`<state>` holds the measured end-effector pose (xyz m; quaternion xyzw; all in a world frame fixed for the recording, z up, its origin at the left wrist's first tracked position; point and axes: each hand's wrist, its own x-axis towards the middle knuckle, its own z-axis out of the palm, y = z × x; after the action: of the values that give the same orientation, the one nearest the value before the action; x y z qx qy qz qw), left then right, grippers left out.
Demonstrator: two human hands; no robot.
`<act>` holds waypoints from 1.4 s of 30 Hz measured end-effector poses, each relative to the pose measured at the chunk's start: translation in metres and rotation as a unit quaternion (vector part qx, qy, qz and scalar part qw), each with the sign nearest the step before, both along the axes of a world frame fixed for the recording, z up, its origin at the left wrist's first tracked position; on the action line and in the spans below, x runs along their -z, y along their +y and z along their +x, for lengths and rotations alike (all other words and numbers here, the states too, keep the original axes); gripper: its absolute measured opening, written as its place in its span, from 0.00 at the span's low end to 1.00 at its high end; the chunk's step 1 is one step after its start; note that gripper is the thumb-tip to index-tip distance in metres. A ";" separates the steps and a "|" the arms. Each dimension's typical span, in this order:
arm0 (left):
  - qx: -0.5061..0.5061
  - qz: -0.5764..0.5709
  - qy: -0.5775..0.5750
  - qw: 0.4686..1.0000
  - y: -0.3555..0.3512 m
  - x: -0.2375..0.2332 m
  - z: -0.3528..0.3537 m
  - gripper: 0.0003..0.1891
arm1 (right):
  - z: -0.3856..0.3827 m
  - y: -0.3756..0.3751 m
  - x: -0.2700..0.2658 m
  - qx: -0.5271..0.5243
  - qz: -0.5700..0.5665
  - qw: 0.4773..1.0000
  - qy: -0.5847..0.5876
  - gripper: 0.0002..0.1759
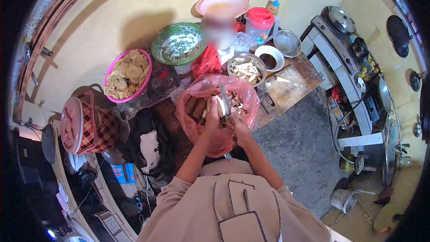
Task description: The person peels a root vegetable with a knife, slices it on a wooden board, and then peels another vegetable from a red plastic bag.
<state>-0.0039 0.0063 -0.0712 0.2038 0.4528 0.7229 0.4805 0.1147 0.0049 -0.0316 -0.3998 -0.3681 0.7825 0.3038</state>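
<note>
On my head view, the left hand (212, 114) is closed around a pale, peeled chunk (220, 106), and the right hand (239, 122) grips a knife with a long grey metal blade (224, 97), pointing away beside the chunk. I see both over the mouth of a translucent pink plastic bag (184, 115), with brown elongated pieces (195, 106) inside. Just beyond, a round metal bowl (264, 73) holds white cut pieces (245, 70); further left, an oval bright-pink basin (108, 82) holds round, pale-yellow slices (127, 76).
</note>
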 end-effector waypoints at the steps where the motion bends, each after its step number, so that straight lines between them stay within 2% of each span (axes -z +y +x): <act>1: -0.001 0.000 0.031 1.000 -0.001 -0.004 0.000 0.17 | -0.002 0.001 0.001 0.005 0.062 0.998 -0.002 0.16; 3: 0.000 0.007 0.093 0.996 -0.004 -0.013 0.001 0.16 | -0.009 0.002 0.003 0.017 0.184 0.983 -0.007 0.20; 4: 0.001 0.010 0.123 0.992 -0.005 -0.018 0.002 0.16 | -0.010 0.002 0.004 0.034 0.224 0.974 -0.008 0.18; 7: -0.009 -0.008 0.098 0.995 -0.010 -0.039 0.013 0.15 | -0.012 0.000 0.004 0.079 0.317 0.944 -0.031 0.16; 10: -0.030 0.003 0.126 0.992 -0.011 -0.047 0.018 0.15 | -0.010 -0.001 -0.006 0.078 0.333 0.936 -0.082 0.15; 13: -0.035 0.026 0.132 0.990 -0.006 -0.034 0.015 0.15 | -0.006 0.000 -0.011 0.053 0.336 0.934 -0.108 0.17; 15: -0.034 0.023 0.160 0.986 -0.007 -0.029 0.014 0.14 | -0.010 0.002 -0.002 0.091 0.398 0.905 -0.119 0.16; 18: -0.045 0.014 0.167 0.985 -0.007 -0.028 0.014 0.14 | -0.004 0.001 -0.003 0.040 0.339 0.919 -0.196 0.17; 20: -0.054 0.009 0.159 0.986 -0.008 -0.028 0.016 0.14 | -0.008 -0.003 -0.007 0.087 0.399 0.884 -0.229 0.16; 22: -0.060 0.010 0.151 0.987 -0.006 -0.026 0.017 0.14 | -0.012 -0.006 -0.008 0.109 0.371 0.899 -0.205 0.17; 24: -0.045 -0.006 0.149 0.988 -0.004 -0.020 0.014 0.14 | -0.014 -0.010 -0.006 0.103 0.251 0.955 -0.123 0.19; 27: -0.033 -0.025 0.133 0.990 -0.006 -0.014 0.012 0.15 | -0.013 -0.008 -0.009 0.093 0.079 0.991 -0.058 0.18; 28: -0.031 -0.029 0.125 0.991 -0.007 -0.014 0.011 0.15 | -0.014 -0.007 -0.011 0.103 0.030 0.994 -0.030 0.18; 31: 0.012 0.004 -0.062 0.998 -0.004 0.018 0.005 0.15 | -0.015 -0.007 -0.017 0.101 -0.108 0.987 0.059 0.20; 33: 0.016 0.004 -0.038 0.999 -0.006 0.016 0.005 0.15 | -0.006 -0.002 -0.019 0.059 -0.186 0.973 0.124 0.20; 36: 0.010 0.006 0.037 0.999 -0.008 -0.006 0.007 0.16 | -0.005 0.000 -0.007 0.049 0.018 0.999 0.004 0.19; 37: 0.007 0.006 0.067 0.998 -0.008 -0.010 0.008 0.16 | -0.006 0.001 -0.003 0.060 0.049 0.997 -0.003 0.19; 39: 0.036 0.050 -0.026 0.998 -0.006 -0.011 0.011 0.17 | -0.008 0.002 0.002 0.083 0.110 0.990 -0.018 0.19; 42: 0.044 0.088 -0.156 0.983 -0.002 -0.013 0.009 0.18 | -0.009 0.003 -0.001 0.109 0.061 0.992 0.001 0.20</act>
<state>0.0055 0.0042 -0.0586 0.1497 0.2978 0.7609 0.5567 0.1055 0.0079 -0.0310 -0.4171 -0.3691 0.7212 0.4119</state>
